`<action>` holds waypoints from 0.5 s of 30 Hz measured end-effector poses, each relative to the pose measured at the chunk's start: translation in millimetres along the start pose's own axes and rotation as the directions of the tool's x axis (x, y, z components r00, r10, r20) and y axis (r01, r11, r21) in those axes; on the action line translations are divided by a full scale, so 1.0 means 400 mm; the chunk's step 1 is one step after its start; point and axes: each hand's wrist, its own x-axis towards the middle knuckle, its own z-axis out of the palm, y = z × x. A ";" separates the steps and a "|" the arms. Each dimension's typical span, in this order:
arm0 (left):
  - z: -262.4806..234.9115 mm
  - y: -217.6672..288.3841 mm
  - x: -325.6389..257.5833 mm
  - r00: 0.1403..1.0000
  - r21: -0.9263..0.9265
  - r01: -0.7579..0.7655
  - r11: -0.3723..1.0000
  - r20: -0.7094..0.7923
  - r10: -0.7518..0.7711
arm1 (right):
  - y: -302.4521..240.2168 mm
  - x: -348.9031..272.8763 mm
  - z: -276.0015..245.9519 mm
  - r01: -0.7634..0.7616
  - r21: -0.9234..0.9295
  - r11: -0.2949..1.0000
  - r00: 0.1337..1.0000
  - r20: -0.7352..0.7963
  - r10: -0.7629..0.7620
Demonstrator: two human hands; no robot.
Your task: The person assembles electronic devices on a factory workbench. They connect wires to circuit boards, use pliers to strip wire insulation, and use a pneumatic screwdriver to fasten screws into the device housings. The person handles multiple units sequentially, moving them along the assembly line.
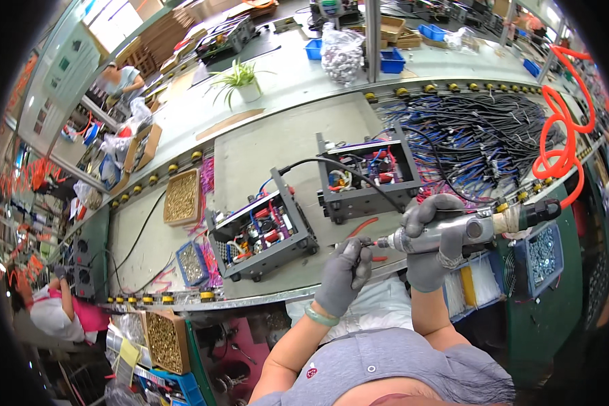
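Note:
My gloved right hand is wrapped round a silver air screwdriver, held nearly level with its tip toward the left. At that tip, my gloved left hand has its thumb and fingers pinched together; whatever is between them is too small to make out. Just beyond my hands lie red-orange handles, partly hidden, perhaps of pliers. Two open-topped dark metal cases with circuit boards and wires inside stand on the bench: the left case near my left hand, the right case farther back.
A coiled orange air hose runs to the screwdriver. Bundled black and blue cables lie at the back right. Small-parts trays include a brass-filled box, a blue tray and a blue bin. Another person is at the far left.

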 end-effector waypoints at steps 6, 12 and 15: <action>0.023 -0.001 0.049 0.993 -0.117 0.119 0.986 0.043 -0.114 | -0.001 0.024 -0.049 0.131 0.069 0.989 0.982 0.128 -0.139; 0.091 0.019 0.031 0.999 0.147 -0.022 0.989 -0.025 0.026 | -0.024 0.063 -0.053 0.111 0.153 0.982 0.985 0.117 -0.129; 0.125 0.019 0.036 0.990 0.155 -0.114 0.981 -0.061 0.125 | -0.039 0.055 0.000 0.104 0.023 0.994 0.967 -0.235 -0.096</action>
